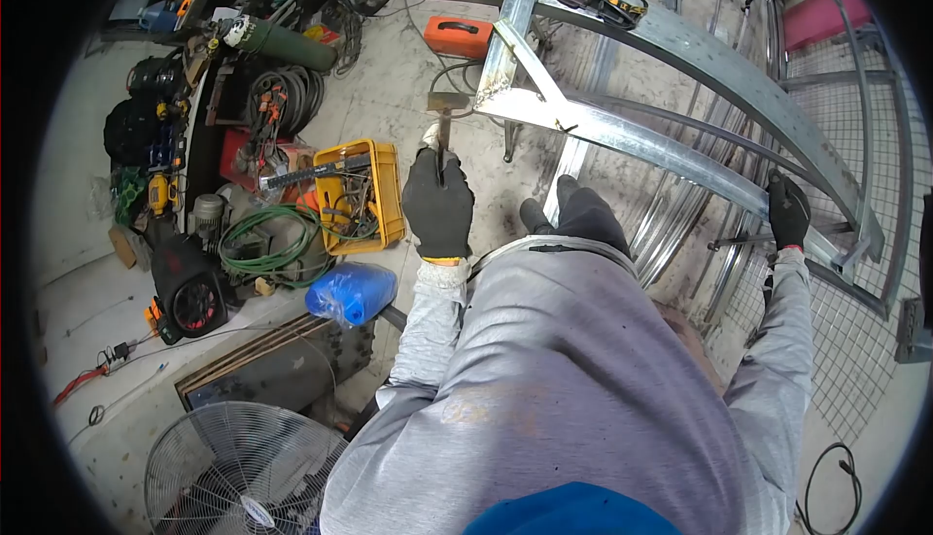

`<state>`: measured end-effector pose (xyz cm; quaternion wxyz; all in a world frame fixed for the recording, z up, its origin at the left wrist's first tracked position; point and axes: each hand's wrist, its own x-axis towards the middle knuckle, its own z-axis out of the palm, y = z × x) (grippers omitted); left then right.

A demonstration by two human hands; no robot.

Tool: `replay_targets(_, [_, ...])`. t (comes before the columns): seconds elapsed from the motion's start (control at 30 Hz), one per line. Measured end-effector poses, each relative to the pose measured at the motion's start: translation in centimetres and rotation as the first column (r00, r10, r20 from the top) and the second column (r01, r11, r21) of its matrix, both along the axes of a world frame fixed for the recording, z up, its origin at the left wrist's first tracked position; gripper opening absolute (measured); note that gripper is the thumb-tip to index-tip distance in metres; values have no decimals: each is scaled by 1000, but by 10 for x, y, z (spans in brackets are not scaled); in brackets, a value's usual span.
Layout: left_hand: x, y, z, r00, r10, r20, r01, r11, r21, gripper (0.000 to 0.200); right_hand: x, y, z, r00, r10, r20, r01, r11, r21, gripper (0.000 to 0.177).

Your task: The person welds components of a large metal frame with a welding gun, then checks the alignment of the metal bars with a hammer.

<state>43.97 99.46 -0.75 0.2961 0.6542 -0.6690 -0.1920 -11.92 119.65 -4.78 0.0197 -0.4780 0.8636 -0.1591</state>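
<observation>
My left hand (437,207), in a black glove, is closed round the handle of a hammer (447,102). The hammer's head is up, just left of the joint where several metal tubes meet. My right hand (789,210), also gloved in black, grips the right end of a long, shiny metal tube (671,153). This tube belongs to a raised frame with a short diagonal brace (530,61) and a wide metal beam (719,67) behind it. The fingers of my right hand are partly hidden against the metal.
A yellow crate (390,195) of tools, a blue plastic-wrapped bundle (352,292) and a green hose (255,261) lie to the left. A caged fan (243,472) stands lower left. An orange case (457,37) sits beyond the hammer. Wire mesh (826,350) lies right.
</observation>
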Motion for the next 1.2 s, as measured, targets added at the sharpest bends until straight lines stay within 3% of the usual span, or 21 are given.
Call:
replay_targets(0.07, [-1, -1, 1, 998, 29, -48, -27, 999, 38, 21, -1, 0, -3, 1000, -4, -3, 4, 1000, -14, 43])
replay_targets(0.13, [3, -5, -10, 990, -57, 125, 74, 989, -128, 23, 0, 1, -2, 1000, -3, -5, 3, 1000, -27, 42])
replay_targets(0.27, [5, -5, -16, 996, -37, 78, 47, 990, -132, 26, 0, -1, 2, 999, 4, -41, -2, 998, 55, 42])
replay_targets(0.33, [6, -6, -17, 995, -63, 77, 67, 996, -51, 26, -2, 3, 0, 999, 6, -47, -3, 998, 63, 41])
replay_targets(0.43, [3, -4, -14, 998, -16, 68, 19, 999, -41, 25, -17, 9, -18, 948, 198, -251, -204, 979, 4, 34])
replay_targets(0.47, [-7, -1, -1, 995, 10, -99, -20, 995, -99, 25, -24, 12, -20, 862, 313, -398, -295, 950, 106, 29])
replay_targets(0.53, [7, -5, -28, 999, -45, 18, 46, 996, -70, 25, -29, 14, -26, 932, 239, -271, -241, 970, 26, 23])
replay_targets(0.6, [5, -6, -29, 998, -48, 35, 53, 988, -148, 24, -45, 20, -38, 828, 364, -427, -328, 931, 158, 28])
replay_targets(0.67, [5, -7, -32, 999, -44, 3, 43, 976, -213, 23, -41, 16, -40, 981, 139, -137, -135, 990, 38, 35])
replay_targets(0.7, [5, -6, -32, 1000, -12, -4, 11, 975, -222, 23, -35, 14, -32, 997, 76, 31, -75, 996, -39, 41])
replay_targets(0.8, [-1, -4, -42, 926, 49, -376, -39, 999, 32, 20, -18, 13, -20, 1000, -5, 7, 5, 994, -111, 38])
replay_targets(0.83, [-3, -5, -52, 917, 67, -394, -61, 998, 26, 20, -17, 14, -19, 1000, -28, -1, 27, 993, -115, 38])
replay_targets(0.9, [1, -5, -75, 698, 192, -690, -110, 981, 162, 21, -10, 11, -21, 984, 54, -168, -102, 950, -294, 39])
replay_targets(0.93, [12, -7, -91, 764, 198, -614, -106, 977, 184, 26, -8, 11, -18, 986, 35, -161, -77, 962, -263, 40])
replay_targets(0.97, [27, -8, -111, 751, 222, -622, -140, 974, 179, 26, -9, 9, -17, 988, 19, -152, -55, 971, -233, 40])
replay_targets(1.03, [65, -3, -171, 973, 215, -81, -163, 896, 414, 41, -17, 9, -23, 1000, 0, -30, -6, 983, -185, 41])
replay_targets(1.07, [91, 16, -242, 986, 84, 142, -136, 902, 409, 42, -12, 7, -18, 996, -32, 83, 45, 985, -166, 39])
replay_targets(1.1, [116, 33, -306, 933, -43, 359, -110, 912, 395, 43, -13, 4, -20, 997, -32, 74, 45, 981, -187, 39])
replay_targets(1.13, [131, 57, -304, 921, -105, 374, -178, 741, 648, 47, -20, 9, -29, 995, 52, -82, -63, 989, -133, 37])
replay_targets(1.17, [146, 97, -308, 876, -294, 382, -91, 678, 730, 49, -29, 12, -28, 963, 126, -237, -145, 987, -64, 36])
replay_targets(1.2, [160, 136, -310, 803, -476, 358, 0, 601, 800, 51, -22, 13, -21, 999, 18, -28, -21, 995, -98, 30])
